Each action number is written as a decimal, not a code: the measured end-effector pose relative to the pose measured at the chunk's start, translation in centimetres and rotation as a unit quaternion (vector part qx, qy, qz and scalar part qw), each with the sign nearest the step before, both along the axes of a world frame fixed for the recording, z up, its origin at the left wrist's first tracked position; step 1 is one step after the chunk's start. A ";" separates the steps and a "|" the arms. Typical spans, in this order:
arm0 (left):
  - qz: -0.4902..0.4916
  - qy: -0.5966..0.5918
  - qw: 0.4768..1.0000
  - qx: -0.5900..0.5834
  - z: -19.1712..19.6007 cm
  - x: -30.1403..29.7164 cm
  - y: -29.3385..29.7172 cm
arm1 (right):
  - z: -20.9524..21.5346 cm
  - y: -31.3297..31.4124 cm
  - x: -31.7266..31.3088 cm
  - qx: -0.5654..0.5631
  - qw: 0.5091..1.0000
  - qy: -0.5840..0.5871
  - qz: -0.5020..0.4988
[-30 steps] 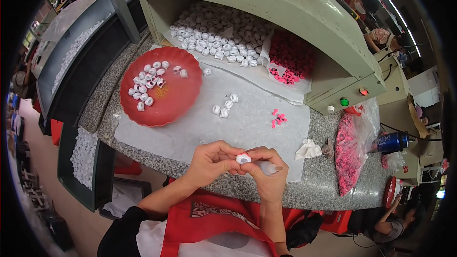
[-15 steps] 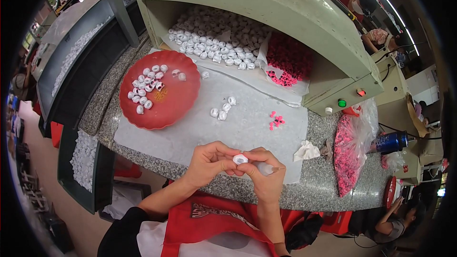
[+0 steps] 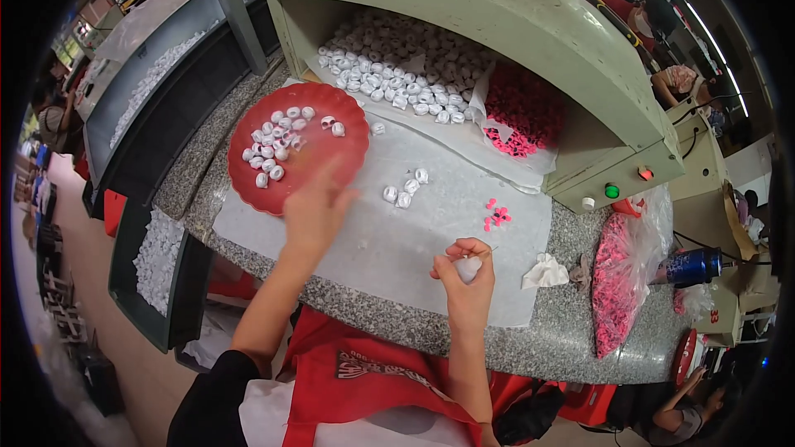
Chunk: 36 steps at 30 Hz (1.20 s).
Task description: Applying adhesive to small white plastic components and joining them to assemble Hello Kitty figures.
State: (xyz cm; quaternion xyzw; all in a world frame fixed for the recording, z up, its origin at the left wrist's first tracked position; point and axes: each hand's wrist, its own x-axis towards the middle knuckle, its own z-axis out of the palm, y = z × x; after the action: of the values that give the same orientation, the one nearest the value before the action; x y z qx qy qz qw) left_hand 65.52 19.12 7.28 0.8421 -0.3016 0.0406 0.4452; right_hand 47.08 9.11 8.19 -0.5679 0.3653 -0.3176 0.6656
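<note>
My left hand (image 3: pixel 317 211), smeared by motion, is over the near right edge of a scalloped red plate (image 3: pixel 286 186). Whether its fingers hold anything I cannot make out. Several small white faceted pieces with holes lie on that plate. My right hand (image 3: pixel 466 290) is closed around a small translucent white squeeze bottle (image 3: pixel 469 268) with a thin needle tip, above the near part of the white paper sheet (image 3: pixel 356 257). Beyond the right hand rests a little cluster of pink and black bits (image 3: pixel 497 216). A group of white faceted pieces (image 3: pixel 404 199) sits mid-sheet.
Under a pale green metal hood (image 3: pixel 472 0) lie a heap of white pieces (image 3: pixel 397 74) and a bag of pink-black bits (image 3: pixel 522 108). At right are a crumpled tissue (image 3: pixel 545 272), a plastic bag of pink bits (image 3: pixel 611 281) and a blue can (image 3: pixel 694 267). Bins (image 3: pixel 186 314) stand left.
My hands were together around a white faceted piece; now they are apart. The left has swung up and left to the red plate; the right stays near the sheet's front with the bottle.
</note>
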 end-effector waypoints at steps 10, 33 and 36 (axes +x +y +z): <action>-0.260 0.395 0.864 -0.173 -1.5 -1.5 -1.4 | 2.6 1.4 -3.2 -0.095 0.994 -0.051 0.023; -0.637 0.156 0.723 0.219 -7.1 -14.3 5.5 | -7.2 7.0 -4.0 0.013 0.931 -0.309 -0.191; -0.692 0.114 0.657 0.276 -8.0 -15.1 5.2 | -7.7 7.9 -5.1 0.000 0.936 -0.307 -0.170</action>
State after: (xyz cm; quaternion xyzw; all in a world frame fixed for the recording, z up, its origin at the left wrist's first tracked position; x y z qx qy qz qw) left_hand 50.37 24.29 -0.74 0.4723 -0.7417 -0.4602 0.1228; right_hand 41.97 17.05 0.46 -0.3725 0.2344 -0.5852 0.6810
